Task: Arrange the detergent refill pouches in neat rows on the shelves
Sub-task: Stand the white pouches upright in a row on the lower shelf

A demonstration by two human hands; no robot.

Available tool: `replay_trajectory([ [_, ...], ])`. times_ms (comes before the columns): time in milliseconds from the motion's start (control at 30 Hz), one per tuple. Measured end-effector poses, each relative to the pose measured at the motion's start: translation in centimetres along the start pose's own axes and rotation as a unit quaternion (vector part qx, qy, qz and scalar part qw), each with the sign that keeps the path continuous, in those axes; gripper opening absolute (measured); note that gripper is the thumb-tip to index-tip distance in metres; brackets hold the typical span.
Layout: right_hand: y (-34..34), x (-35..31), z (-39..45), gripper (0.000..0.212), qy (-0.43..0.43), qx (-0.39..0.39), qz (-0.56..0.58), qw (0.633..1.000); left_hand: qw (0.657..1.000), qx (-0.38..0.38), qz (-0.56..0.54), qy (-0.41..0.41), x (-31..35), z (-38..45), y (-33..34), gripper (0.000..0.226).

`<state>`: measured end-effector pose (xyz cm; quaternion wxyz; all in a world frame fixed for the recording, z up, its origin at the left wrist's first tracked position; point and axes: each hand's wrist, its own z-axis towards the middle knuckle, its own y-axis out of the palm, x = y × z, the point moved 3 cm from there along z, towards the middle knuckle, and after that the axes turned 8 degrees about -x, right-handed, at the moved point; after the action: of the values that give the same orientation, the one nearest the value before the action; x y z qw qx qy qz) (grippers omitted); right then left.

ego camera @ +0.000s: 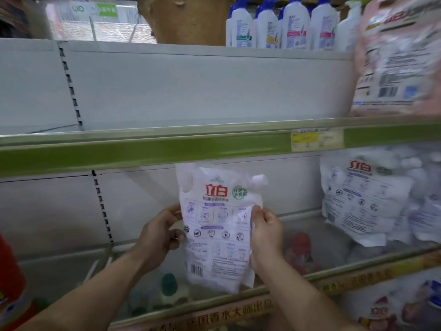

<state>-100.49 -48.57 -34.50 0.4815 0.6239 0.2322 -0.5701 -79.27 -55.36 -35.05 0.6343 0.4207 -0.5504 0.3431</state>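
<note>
Here we hold one white refill pouch (216, 232) upright with both hands, in front of the middle shelf (317, 231).

Our left hand (161, 235) has its grip clamped on the pouch's left edge, thumb on the printed face; our right hand (265, 231) pinches the right edge, fingers curled round it. The pouch's spout cap (259, 180) points up-right, just below the green shelf rail (143, 151). More white pouches (362, 199) lean in a cluster at the shelf's right end, well apart from ours. A blurred pink pouch (398, 56) sits on the shelf above, right side. White bottles (281, 25) line the top shelf.
</note>
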Motion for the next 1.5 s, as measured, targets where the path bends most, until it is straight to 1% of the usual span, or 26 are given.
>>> replay_trajectory([
  [33, -0.8, 0.3, 0.2, 0.026, 0.011, -0.012, 0.002, 1.000, 1.000, -0.003, 0.002, 0.002, 0.3, 0.5, 0.4, 0.034],
  [67, -1.4, 0.5, 0.4, 0.023, 0.017, -0.029, -0.003, 0.999, 1.000, -0.007, 0.006, 0.003, 0.4, 0.9, 0.7, 0.030],
  [167, -2.0, 0.5, 0.8, 0.008, 0.004, -0.101, -0.022, 0.995, 0.999, -0.021, 0.033, 0.005, 0.7, 1.8, 1.2, 0.034],
  [267, -2.3, 0.5, 0.3, 0.010, 0.005, -0.150, -0.033, 0.988, 1.000, -0.017, 0.016, 0.004, 0.8, 1.8, 0.7, 0.033],
  [300, -2.5, 0.6, 0.2, 0.010, 0.017, -0.152, -0.049, 0.987, 1.000, -0.021, 0.005, 0.005, 0.9, 1.8, 0.7, 0.032],
  [367, -2.8, 0.3, 0.2, 0.017, 0.026, -0.132, -0.079, 0.988, 1.000, -0.016, -0.011, 0.017, 1.2, 1.9, 0.9, 0.026],
  [400, -3.0, -0.1, 0.3, 0.021, 0.011, -0.114, -0.091, 0.989, 1.000, -0.002, -0.013, 0.027, 1.5, 2.2, 1.0, 0.024],
  [467, -3.1, -1.2, 0.4, 0.028, -0.046, -0.084, -0.127, 0.987, 0.998, 0.037, -0.016, 0.053, 2.3, 2.8, 1.1, 0.019],
  [533, -3.2, -1.7, 0.1, 0.029, -0.104, -0.072, -0.163, 0.979, 0.995, 0.058, -0.017, 0.074, 2.7, 3.6, 1.4, 0.021],
  [600, -3.7, -1.4, -0.3, 0.031, -0.132, -0.055, -0.190, 0.971, 0.995, 0.066, -0.005, 0.070, 2.2, 4.2, 2.0, 0.021],
  [633, -4.0, -1.1, -0.5, 0.031, -0.131, -0.051, -0.202, 0.969, 0.996, 0.066, 0.003, 0.064, 1.7, 4.2, 2.2, 0.021],
  [667, -4.2, -0.8, -0.7, 0.028, -0.125, -0.058, -0.201, 0.970, 0.996, 0.062, 0.004, 0.059, 1.2, 4.3, 2.3, 0.020],
  [733, -4.4, -0.7, -0.7, 0.011, -0.110, -0.093, -0.199, 0.969, 0.997, 0.039, -0.017, 0.057, 0.7, 4.4, 2.2, 0.021],
  [800, -4.6, -0.9, -0.7, 0.020, -0.092, -0.127, -0.227, 0.961, 0.998, 0.005, -0.039, 0.055, 0.4, 4.4, 1.9, 0.022],
  [833, -4.9, -0.9, -0.6, 0.019, -0.090, -0.129, -0.254, 0.954, 0.998, -0.008, -0.040, 0.051, 0.2, 4.4, 1.8, 0.021],
  [867, -5.1, -1.1, -0.6, 0.017, -0.093, -0.127, -0.278, 0.947, 0.998, -0.012, -0.040, 0.047, 0.1, 4.5, 1.8, 0.021],
  [967, -6.0, -1.6, -0.5, 0.017, -0.143, -0.107, -0.353, 0.918, 0.999, 0.010, -0.030, 0.036, 0.2, 5.6, 2.7, 0.020],
  [1033, -6.9, -2.0, -0.2, 0.007, -0.167, -0.083, -0.379, 0.906, 0.999, 0.018, -0.015, 0.026, 0.8, 7.1, 4.7, 0.017],
  [1067, -7.6, -2.4, -0.1, 0.009, -0.177, -0.071, -0.385, 0.903, 1.000, 0.018, -0.011, 0.021, 1.1, 7.9, 5.9, 0.017],
  [1133, -9.5, -3.3, 0.5, 0.029, -0.196, -0.043, -0.399, 0.895, 1.000, 0.011, -0.007, 0.016, 1.2, 9.5, 8.8, 0.018],
  [1167, -10.7, -3.9, 0.9, 0.036, -0.203, -0.027, -0.408, 0.890, 1.000, 0.007, -0.010, 0.015, 1.0, 10.4, 10.5, 0.019],
  [1200, -11.9, -4.6, 1.5, 0.039, -0.212, -0.011, -0.416, 0.884, 1.000, 0.003, -0.016, 0.015, 0.8, 11.3, 12.2, 0.020],
  [1267, -14.4, -6.0, 2.5, 0.038, -0.229, 0.014, -0.425, 0.876, 1.000, -0.005, -0.026, 0.012, 0.3, 13.2, 16.1, 0.020],
  [1333, -17.0, -7.0, 3.7, 0.035, -0.226, 0.028, -0.442, 0.867, 0.999, -0.014, -0.030, 0.011, -0.2, 15.1, 20.3, 0.020],
  [1433, -20.8, -8.2, 5.4, 0.044, -0.222, 0.047, -0.467, 0.854, 0.999, -0.034, -0.034, 0.014, -0.8, 17.8, 25.8, 0.019],
  [1500, -22.9, -8.9, 6.4, 0.045, -0.220, 0.065, -0.480, 0.847, 0.998, -0.048, -0.039, 0.014, -1.1, 19.4, 28.6, 0.017],
])
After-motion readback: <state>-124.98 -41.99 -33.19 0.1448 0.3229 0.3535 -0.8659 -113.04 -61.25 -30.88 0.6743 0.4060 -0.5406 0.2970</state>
